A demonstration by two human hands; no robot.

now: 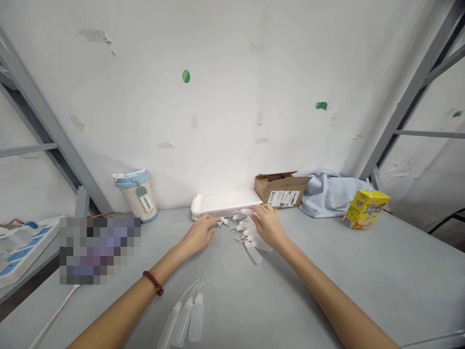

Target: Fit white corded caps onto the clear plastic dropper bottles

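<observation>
Small translucent plastic squeeze bottles [253, 253] with thin tethered caps lie in a loose cluster at the middle of the grey table. Over the cluster's far right side is my right hand [269, 227], its thumb and fingertips around the capped end of one squeeze bottle [245, 212]. My left hand [201, 234] rests low on the table to the left, thumb apart from the fingers. Its fingertips are beside small white caps [223, 222]; I see nothing held in it. Closer to me, three more squeeze bottles [196, 317] lie side by side with their tails pointing away.
Behind my hands, a stack of white trays [227, 199] lies along the wall, next to an open cardboard box [281, 190]. Further right are a pale blue cloth [327, 194] and a yellow carton [366, 209]. A lidded tumbler [140, 196] and a power strip [27, 252] stand left.
</observation>
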